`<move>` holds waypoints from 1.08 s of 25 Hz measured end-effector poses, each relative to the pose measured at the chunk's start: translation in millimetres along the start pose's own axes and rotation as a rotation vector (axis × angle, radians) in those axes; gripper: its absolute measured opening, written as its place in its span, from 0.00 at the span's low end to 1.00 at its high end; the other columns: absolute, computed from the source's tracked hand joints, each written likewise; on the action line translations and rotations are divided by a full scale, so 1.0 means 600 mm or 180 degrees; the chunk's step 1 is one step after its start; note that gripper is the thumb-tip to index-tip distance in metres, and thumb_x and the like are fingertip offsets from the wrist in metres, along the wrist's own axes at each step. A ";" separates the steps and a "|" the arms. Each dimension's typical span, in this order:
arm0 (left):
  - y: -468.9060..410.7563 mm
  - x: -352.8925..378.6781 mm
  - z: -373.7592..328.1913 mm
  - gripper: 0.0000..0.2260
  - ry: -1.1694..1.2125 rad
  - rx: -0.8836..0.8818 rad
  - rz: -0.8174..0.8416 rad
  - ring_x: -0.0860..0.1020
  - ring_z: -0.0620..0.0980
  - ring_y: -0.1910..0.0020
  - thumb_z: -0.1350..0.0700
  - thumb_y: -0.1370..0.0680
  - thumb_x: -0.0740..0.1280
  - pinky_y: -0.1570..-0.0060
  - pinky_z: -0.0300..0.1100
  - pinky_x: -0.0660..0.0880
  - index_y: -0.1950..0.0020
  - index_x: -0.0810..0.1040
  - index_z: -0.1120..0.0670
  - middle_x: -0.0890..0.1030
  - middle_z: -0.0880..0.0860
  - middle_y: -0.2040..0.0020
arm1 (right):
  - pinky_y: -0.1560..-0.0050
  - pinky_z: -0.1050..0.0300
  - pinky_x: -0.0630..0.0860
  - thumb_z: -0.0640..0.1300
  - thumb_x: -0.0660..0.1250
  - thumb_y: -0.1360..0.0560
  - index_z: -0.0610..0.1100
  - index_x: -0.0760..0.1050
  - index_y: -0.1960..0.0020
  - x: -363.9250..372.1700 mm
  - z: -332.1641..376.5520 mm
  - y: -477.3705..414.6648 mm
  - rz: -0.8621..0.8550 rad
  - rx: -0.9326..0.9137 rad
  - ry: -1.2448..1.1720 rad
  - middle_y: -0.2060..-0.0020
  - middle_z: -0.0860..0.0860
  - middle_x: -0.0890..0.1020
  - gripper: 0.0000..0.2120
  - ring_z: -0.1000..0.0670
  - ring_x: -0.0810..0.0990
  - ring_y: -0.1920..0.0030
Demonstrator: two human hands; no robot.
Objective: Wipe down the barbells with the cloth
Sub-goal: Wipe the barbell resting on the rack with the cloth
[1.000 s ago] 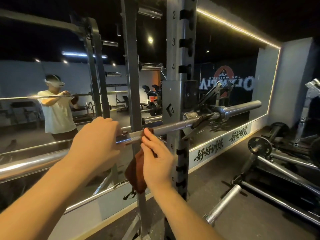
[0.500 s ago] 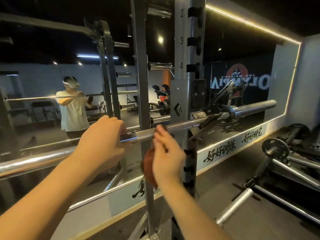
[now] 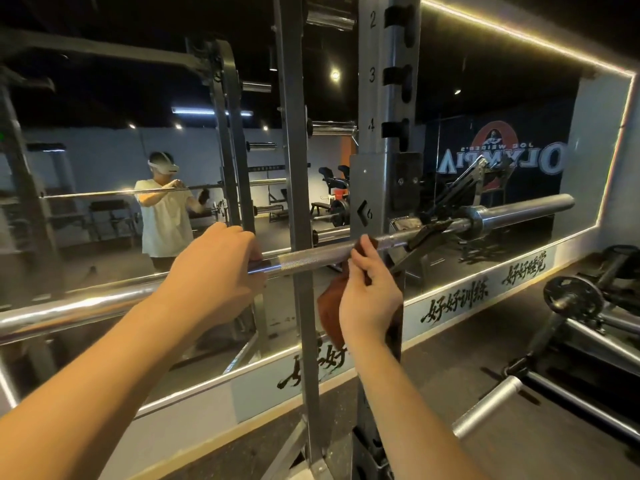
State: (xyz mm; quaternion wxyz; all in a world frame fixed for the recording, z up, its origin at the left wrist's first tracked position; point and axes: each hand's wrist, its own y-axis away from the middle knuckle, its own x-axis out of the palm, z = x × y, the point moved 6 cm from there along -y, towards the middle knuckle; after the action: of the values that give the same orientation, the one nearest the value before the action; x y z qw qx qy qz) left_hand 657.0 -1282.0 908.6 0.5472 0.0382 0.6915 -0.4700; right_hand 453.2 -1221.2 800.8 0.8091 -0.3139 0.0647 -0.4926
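Mirror covered the wall ahead, edged with a lit strip; its reflection showed a person in a pale shirt and headset standing at a bar. Rack upright, grey steel with numbered holes 2, 3, 4 and 6, stood in front of the mirror, right of centre. Barbell lay across the frame from lower left to upper right, resting in the hook fixed to the upright; nothing else sat in that hook. The bar's thick sleeve projected beyond the hook to the right, bare of plates. Smooth shaft at left, knurled section between the two hands. Floor bars lay on the dark floor at lower right, well apart from the rack, with a weight plate mounted on one end. Left hand sat on top of the barbell left of the knurling, fingers clenched over the shaft and grasping it. Right hand was just below the bar beside the upright, fingers curled and grasping the cloth. Cloth was brown; its top edge touched the underside of the knurled shaft and the remainder hung down behind the palm.
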 end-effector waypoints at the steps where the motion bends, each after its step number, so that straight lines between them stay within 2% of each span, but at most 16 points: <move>1: -0.001 0.002 0.001 0.10 -0.0063 -0.0037 0.0016 0.74 0.48 0.54 0.46 0.24 0.73 0.57 0.43 0.76 0.47 0.82 0.49 0.77 0.47 0.55 | 0.31 0.66 0.70 0.39 0.68 0.20 0.53 0.82 0.42 0.024 0.022 0.029 0.0252 -0.0068 -0.0037 0.39 0.71 0.78 0.12 0.70 0.73 0.35; 3: -0.004 0.004 0.001 0.12 -0.0118 -0.0105 0.0044 0.75 0.49 0.54 0.44 0.24 0.74 0.55 0.45 0.78 0.46 0.81 0.50 0.78 0.48 0.54 | 0.32 0.70 0.68 0.37 0.67 0.20 0.53 0.81 0.41 0.057 0.058 0.077 0.0961 -0.0424 -0.0023 0.37 0.69 0.77 0.14 0.68 0.73 0.33; 5: -0.009 0.003 -0.007 0.14 -0.0190 -0.0105 0.0019 0.74 0.49 0.52 0.42 0.24 0.72 0.52 0.46 0.78 0.46 0.80 0.49 0.79 0.48 0.52 | 0.33 0.72 0.67 0.35 0.67 0.20 0.52 0.81 0.41 0.047 0.063 0.059 0.1251 -0.0678 0.0273 0.38 0.70 0.77 0.14 0.69 0.74 0.35; 8: -0.014 0.004 -0.037 0.15 -0.0387 -0.0022 -0.0061 0.71 0.49 0.48 0.39 0.22 0.68 0.51 0.44 0.73 0.44 0.77 0.48 0.77 0.48 0.48 | 0.30 0.69 0.66 0.36 0.66 0.19 0.49 0.84 0.44 -0.024 0.031 -0.034 0.0766 -0.0256 0.0813 0.39 0.70 0.78 0.12 0.71 0.74 0.40; 10: -0.017 0.011 -0.062 0.18 -0.0571 0.0109 -0.0092 0.71 0.50 0.45 0.38 0.22 0.67 0.49 0.44 0.72 0.40 0.75 0.48 0.76 0.49 0.45 | 0.29 0.68 0.67 0.37 0.66 0.19 0.49 0.83 0.42 -0.058 0.039 -0.066 0.0674 -0.0192 0.1170 0.40 0.68 0.77 0.12 0.70 0.74 0.43; 13: -0.031 0.029 -0.101 0.20 -0.0551 0.0208 -0.0146 0.71 0.51 0.41 0.38 0.22 0.67 0.44 0.45 0.71 0.36 0.75 0.49 0.76 0.50 0.41 | 0.42 0.81 0.64 0.40 0.67 0.19 0.51 0.83 0.41 -0.097 0.072 -0.081 0.0810 -0.0630 0.1689 0.45 0.68 0.79 0.10 0.74 0.73 0.47; 15: -0.041 0.037 -0.128 0.19 -0.0385 0.0226 -0.0204 0.71 0.51 0.40 0.39 0.21 0.65 0.42 0.45 0.71 0.36 0.75 0.49 0.76 0.50 0.40 | 0.49 0.75 0.68 0.47 0.67 0.18 0.53 0.82 0.46 -0.134 0.085 -0.098 0.0831 -0.0624 0.1840 0.52 0.66 0.81 0.05 0.68 0.76 0.51; 16: -0.048 0.041 -0.141 0.19 -0.0332 0.0240 -0.0206 0.71 0.51 0.39 0.39 0.20 0.65 0.42 0.46 0.71 0.35 0.75 0.49 0.76 0.50 0.40 | 0.52 0.72 0.68 0.52 0.65 0.18 0.53 0.80 0.50 -0.157 0.085 -0.112 0.0788 -0.0515 0.1857 0.56 0.62 0.81 0.06 0.63 0.78 0.54; 18: -0.062 0.052 -0.162 0.19 -0.0326 0.0232 -0.0221 0.71 0.52 0.39 0.40 0.20 0.64 0.41 0.46 0.71 0.34 0.75 0.50 0.76 0.50 0.39 | 0.57 0.66 0.68 0.58 0.63 0.18 0.49 0.79 0.56 -0.208 0.075 -0.154 0.0660 -0.0361 0.2052 0.61 0.55 0.81 0.15 0.57 0.79 0.58; 19: -0.070 0.058 -0.167 0.19 -0.0350 0.0184 -0.0232 0.71 0.52 0.38 0.41 0.20 0.64 0.40 0.47 0.71 0.34 0.75 0.50 0.76 0.51 0.39 | 0.57 0.64 0.68 0.60 0.63 0.19 0.49 0.79 0.56 -0.232 0.069 -0.183 0.0606 -0.0343 0.2314 0.62 0.54 0.81 0.16 0.55 0.78 0.59; 22: -0.091 0.079 -0.178 0.19 -0.0444 0.0007 -0.0228 0.72 0.52 0.39 0.40 0.21 0.66 0.40 0.47 0.71 0.35 0.76 0.50 0.77 0.50 0.39 | 0.51 0.53 0.76 0.62 0.67 0.22 0.53 0.78 0.53 -0.285 0.041 -0.270 0.0716 -0.0562 0.3625 0.59 0.56 0.81 0.13 0.52 0.80 0.56; 24: -0.096 0.091 -0.183 0.20 -0.0459 -0.0112 -0.0237 0.72 0.51 0.40 0.39 0.22 0.66 0.41 0.46 0.71 0.36 0.76 0.50 0.77 0.50 0.40 | 0.50 0.49 0.79 0.59 0.70 0.23 0.54 0.77 0.47 -0.280 0.024 -0.309 0.1057 -0.1073 0.4126 0.51 0.55 0.80 0.10 0.50 0.82 0.53; 27: -0.095 0.099 -0.201 0.21 -0.0422 -0.0272 -0.0388 0.73 0.50 0.40 0.38 0.23 0.69 0.40 0.47 0.72 0.36 0.76 0.49 0.78 0.49 0.40 | 0.54 0.51 0.81 0.54 0.73 0.24 0.52 0.72 0.32 -0.247 -0.007 -0.350 0.1546 -0.1870 0.4332 0.37 0.53 0.74 0.22 0.48 0.82 0.49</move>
State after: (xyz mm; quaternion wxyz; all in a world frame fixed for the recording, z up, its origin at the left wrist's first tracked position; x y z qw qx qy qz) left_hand 514.0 -1257.6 891.2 0.5633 -0.0586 0.6742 -0.4740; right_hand 217.5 -1165.7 887.5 0.5603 -0.1211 0.7416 -0.3485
